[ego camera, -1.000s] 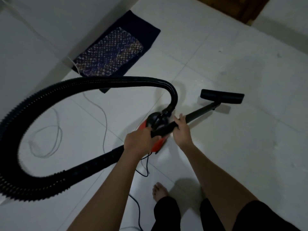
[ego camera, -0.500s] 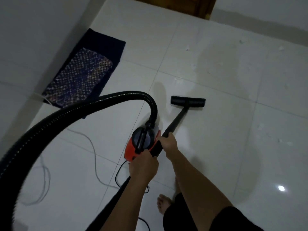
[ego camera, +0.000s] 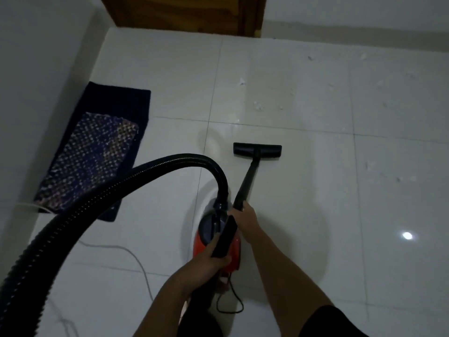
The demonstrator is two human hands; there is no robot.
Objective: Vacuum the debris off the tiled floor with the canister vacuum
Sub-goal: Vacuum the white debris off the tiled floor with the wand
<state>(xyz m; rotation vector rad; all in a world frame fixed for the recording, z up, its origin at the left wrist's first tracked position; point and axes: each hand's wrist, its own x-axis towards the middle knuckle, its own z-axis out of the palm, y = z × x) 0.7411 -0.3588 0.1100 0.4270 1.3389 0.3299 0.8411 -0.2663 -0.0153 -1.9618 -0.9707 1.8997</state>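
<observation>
Overhead, a person looks down at a glossy white tiled floor (ego camera: 364,239) in a dim room. At far left a white wall meets the floor, and a dark blue rectangular mat with a speckled woven centre (ego camera: 97,154) lies along it. A thin pale cord (ego camera: 136,261) trails over the tiles below the mat. A thick black ribbed hose (ego camera: 121,183) sweeps up from the lower left corner, arches over, and plugs down into the top of a small red and black canister vacuum (ego camera: 213,229), which sits on the floor just left of centre. A thin black power cord (ego camera: 230,302) loops on the tile beneath it.

The left hand (ego camera: 209,259) is in front of the canister, fingers curled round the lower end of a straight black plastic wand (ego camera: 247,181). The right hand (ego camera: 245,215) grips the same wand slightly higher, fingers wrapped round it. The wand slopes forward to a flat black T-shaped floor nozzle (ego camera: 257,150) resting on the tile.

Beyond the nozzle and out to the right, small white scraps of debris (ego camera: 258,105) lie scattered, well apart from it. A brown wooden door (ego camera: 189,13) stands at the top. At right, 1 bright spot of reflected light (ego camera: 407,235) shines on the floor.
</observation>
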